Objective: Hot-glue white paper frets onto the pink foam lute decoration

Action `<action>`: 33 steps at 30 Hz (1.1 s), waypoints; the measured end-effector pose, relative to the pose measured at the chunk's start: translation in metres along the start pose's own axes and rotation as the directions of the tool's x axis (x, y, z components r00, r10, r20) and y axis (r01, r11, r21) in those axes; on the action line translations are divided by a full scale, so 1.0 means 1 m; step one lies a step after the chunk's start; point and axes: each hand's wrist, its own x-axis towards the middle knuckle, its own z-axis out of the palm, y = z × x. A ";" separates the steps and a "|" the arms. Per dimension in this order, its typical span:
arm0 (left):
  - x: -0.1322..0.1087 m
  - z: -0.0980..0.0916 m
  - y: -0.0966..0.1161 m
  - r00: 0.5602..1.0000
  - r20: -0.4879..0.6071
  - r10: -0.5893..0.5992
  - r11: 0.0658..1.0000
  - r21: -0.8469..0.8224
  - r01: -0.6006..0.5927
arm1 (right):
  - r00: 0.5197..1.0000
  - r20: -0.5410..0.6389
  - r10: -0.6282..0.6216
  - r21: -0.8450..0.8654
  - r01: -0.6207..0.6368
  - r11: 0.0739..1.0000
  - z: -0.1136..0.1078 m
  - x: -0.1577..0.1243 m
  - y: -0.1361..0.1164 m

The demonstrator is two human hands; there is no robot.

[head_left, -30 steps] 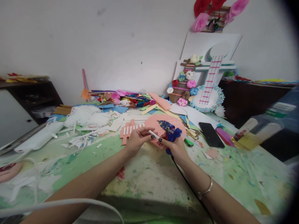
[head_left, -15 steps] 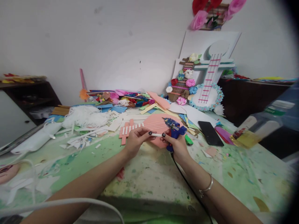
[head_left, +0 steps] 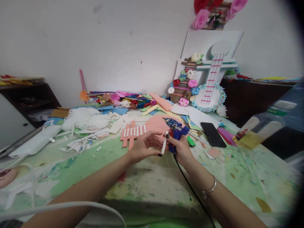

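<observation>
Presently, the pink guitar (head_left: 154, 123) is lying on the table (head_left: 147, 182), its long axis running sideways and its neck pointing left. On the guitar's near side, the right hand (head_left: 182, 151) is gripping a blue glue gun (head_left: 177, 131) while pinching a white stick (head_left: 164, 145) crosswise to the neck. Nearer that neck, the left hand (head_left: 142, 148) is holding its thumb and fingers wide beside the stick; whether they are touching, I cannot tell.

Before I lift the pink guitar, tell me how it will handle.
The pink guitar is probably light, since it looks cut from flat sheet. Its neck may bend, being so narrow. The thin strings could snag, as they lie exposed across its front.
</observation>
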 end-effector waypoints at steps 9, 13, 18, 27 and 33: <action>-0.002 0.000 -0.007 0.984 0.095 0.153 0.954 0.245 -0.172 | 0.992 0.121 0.017 -0.036 -0.013 0.999 0.000 -0.001 0.006; -0.003 0.000 -0.008 0.982 0.096 0.163 0.926 0.330 -0.185 | 0.993 0.115 0.015 -0.058 -0.009 0.998 -0.001 0.000 0.006; -0.003 -0.001 -0.008 0.985 0.086 0.150 0.917 0.361 -0.172 | 0.993 0.110 0.035 -0.076 -0.027 0.997 0.000 -0.001 0.007; 0.004 -0.017 -0.004 0.982 -0.082 0.170 0.946 0.291 -0.139 | 0.997 0.049 -0.053 -0.058 0.056 0.997 -0.007 0.002 -0.011; 0.008 -0.024 0.000 0.976 -0.188 0.107 0.984 0.158 -0.078 | 0.991 0.116 -0.070 -0.208 0.093 0.974 -0.018 0.005 -0.016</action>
